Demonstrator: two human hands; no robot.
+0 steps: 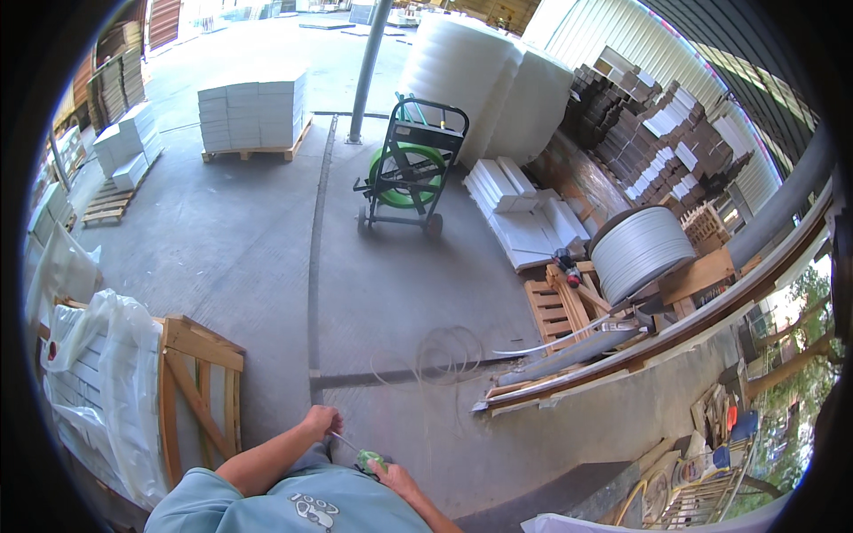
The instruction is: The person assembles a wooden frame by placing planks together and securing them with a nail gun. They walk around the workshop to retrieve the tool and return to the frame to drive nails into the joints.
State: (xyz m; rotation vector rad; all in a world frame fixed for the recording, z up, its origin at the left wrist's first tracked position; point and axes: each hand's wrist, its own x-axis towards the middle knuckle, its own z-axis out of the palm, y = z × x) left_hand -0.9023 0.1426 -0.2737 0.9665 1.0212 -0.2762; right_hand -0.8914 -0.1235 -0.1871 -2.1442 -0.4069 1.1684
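Observation:
In front of my body, my right hand [400, 481] is closed round a small, rounded green-and-white thing [371, 460], whose exact kind I cannot make out. A thin, straight, pale strip or shaft [345, 441] runs from it up to my left hand [323, 420]. The left fingers are closed in a pinch at the far end of that strip. Both hands are held low, close to my light blue shirt [267, 502]. Beyond them, loops of thin pale strap [449, 355] lie on the concrete floor.
Ahead stands a wheeled strapping cart [409, 169] with a green reel. To my left is a plastic-wrapped wooden crate [200, 382]. On the right are a large spool [644, 253], wooden pallets [551, 311] and a ledge [569, 355]. Stacked white boxes [253, 115] stand farther off beside a post [366, 75].

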